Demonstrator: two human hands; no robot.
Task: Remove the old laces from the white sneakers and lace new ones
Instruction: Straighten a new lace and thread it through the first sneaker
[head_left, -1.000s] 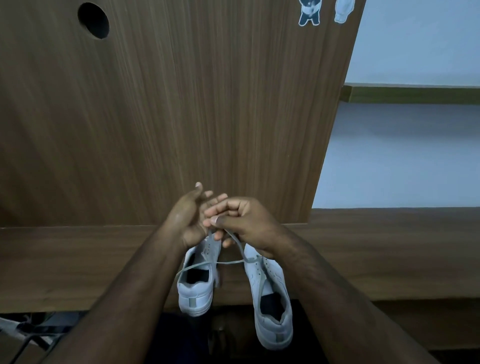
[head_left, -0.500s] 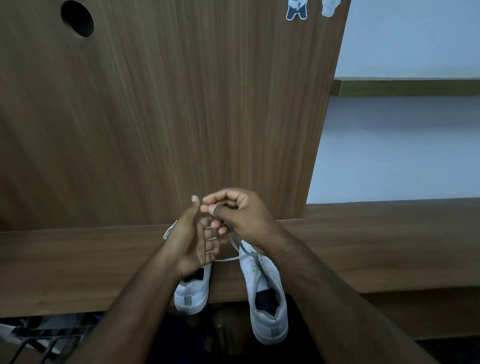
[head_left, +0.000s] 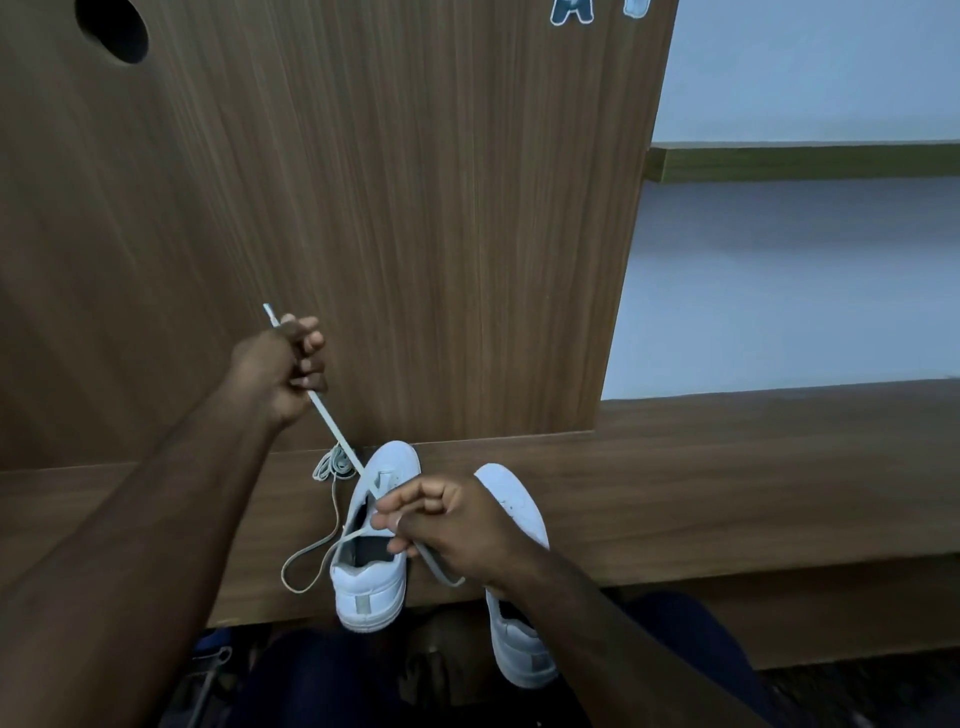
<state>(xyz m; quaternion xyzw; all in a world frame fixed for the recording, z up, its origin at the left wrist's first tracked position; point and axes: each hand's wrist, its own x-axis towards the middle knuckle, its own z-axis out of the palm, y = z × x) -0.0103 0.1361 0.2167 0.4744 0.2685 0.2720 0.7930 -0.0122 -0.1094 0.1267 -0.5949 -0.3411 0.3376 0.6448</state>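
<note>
Two white sneakers lie side by side on a wooden ledge, heels toward me: the left sneaker (head_left: 370, 582) and the right sneaker (head_left: 519, 644), partly hidden under my right forearm. My left hand (head_left: 283, 371) is raised up and to the left and grips a white lace (head_left: 332, 428), pulled taut from the left sneaker. My right hand (head_left: 447, 525) hovers over the left sneaker's opening and pinches another stretch of lace. A loose loop of lace (head_left: 309, 564) trails left of the shoe, and a small lace bundle (head_left: 332, 463) lies by its toe.
The wooden ledge (head_left: 727, 493) runs across the view, backed by a tall wooden panel (head_left: 363, 208) with a round hole at top left. A pale wall and a shelf (head_left: 805, 161) lie to the right. My dark-trousered legs sit below the ledge.
My hands were together above the shoes; now the left hand has pulled up and left with the lace taut, and the right hand has dropped onto the left sneaker.
</note>
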